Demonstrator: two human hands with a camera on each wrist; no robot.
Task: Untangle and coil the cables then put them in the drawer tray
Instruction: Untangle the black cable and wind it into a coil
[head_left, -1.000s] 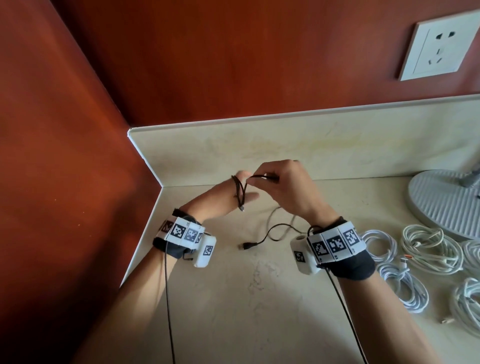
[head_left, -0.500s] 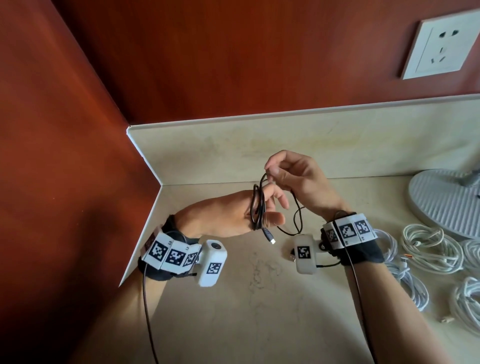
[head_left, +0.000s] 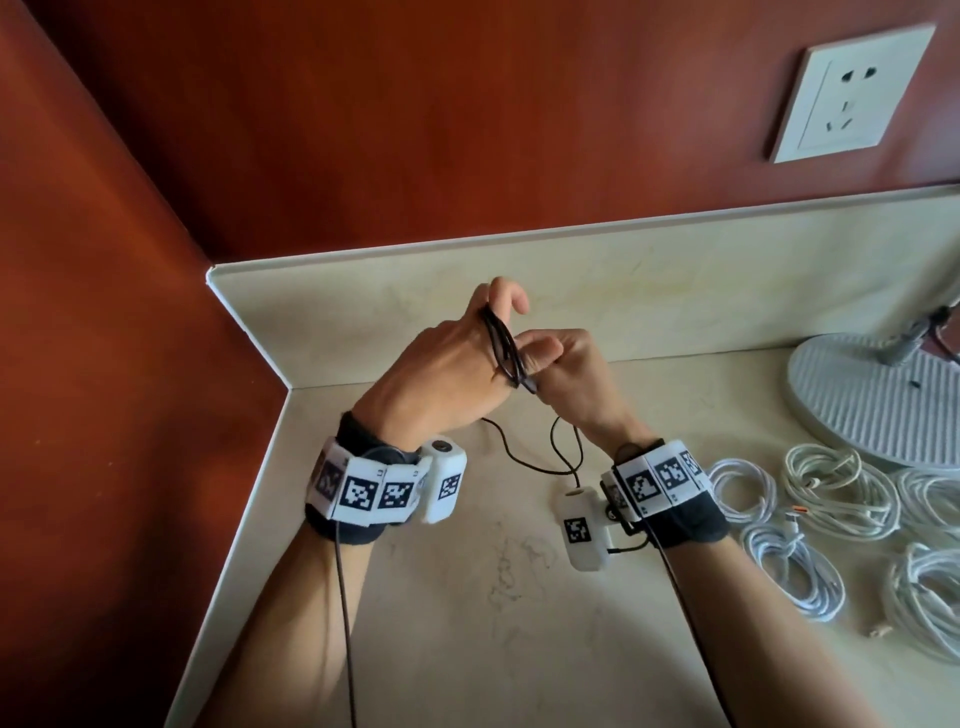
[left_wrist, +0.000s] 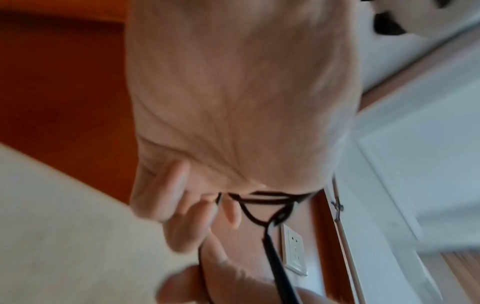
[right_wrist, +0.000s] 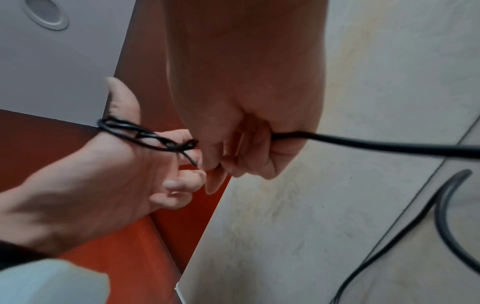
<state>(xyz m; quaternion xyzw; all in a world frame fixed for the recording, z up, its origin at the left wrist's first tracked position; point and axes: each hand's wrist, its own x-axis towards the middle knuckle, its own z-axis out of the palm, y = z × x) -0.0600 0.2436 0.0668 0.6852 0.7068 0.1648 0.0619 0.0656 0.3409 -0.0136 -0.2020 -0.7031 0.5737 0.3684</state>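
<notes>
1. Closest to you, the desk (head_left: 467, 649) has bare room in front of your arms. That looks like a good spot to lay the coil down when it is done.
2. A bit farther, the loose tail of the black cable (head_left: 503, 349) hangs down from your hands and lies in a soft loop on the desk. Let it slide up slowly so it does not make a knot.
3. Your right hand (head_left: 566, 379) has its grip closed on the cable, with fingers curled around it. Keep that hold light so the cable can slip through as you wind.
4. Your left hand (head_left: 441, 379) has the black loops wrapped around its fingers, which are partly bent. Keep those fingers spread a little so every loop comes out the same size.
5. Lay each new loop next to the last one, not across it.
6. Farther right, the white cables (head_left: 831, 488) lie coiled on the desk. The drawer tray is not in view.
</notes>
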